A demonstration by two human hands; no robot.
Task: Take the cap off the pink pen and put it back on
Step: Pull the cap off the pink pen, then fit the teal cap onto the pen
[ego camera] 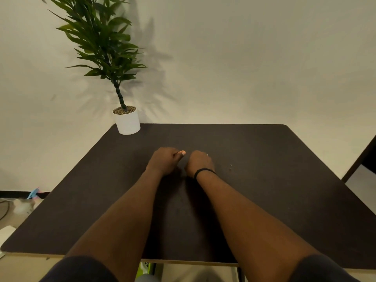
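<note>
The pink pen itself cannot be made out: nothing pink shows anywhere on the dark table [264, 180], and if the pen is here it is hidden inside or under the two hands near the table's middle. The left hand [163, 160] is curled into a loose fist, knuckles up, with its thumb [181, 154] stretched out toward the other hand so that the pale nail shows at its tip; whether the fingers are clamped on anything cannot be told from this angle. The right hand [200, 162] lies just beside it, also curled with its back to the camera, and a small pale glint sits at its far knuckles, too small to identify; what it grips, if anything, cannot be told either. The two hands are near each other but not touching, with a narrow strip of table between them. A black band [204, 171] circles the right wrist. Both bare forearms reach in from the table's near edge, ending in dark short sleeves [81, 269] at the bottom of the view. A few tiny pale specks [230, 167] lie on the table just to the right of the right hand. At the table's far left corner stands a white pot [127, 122] holding a leafy green plant [101, 37], which rises against the plain pale wall [244, 58] behind the table.
</note>
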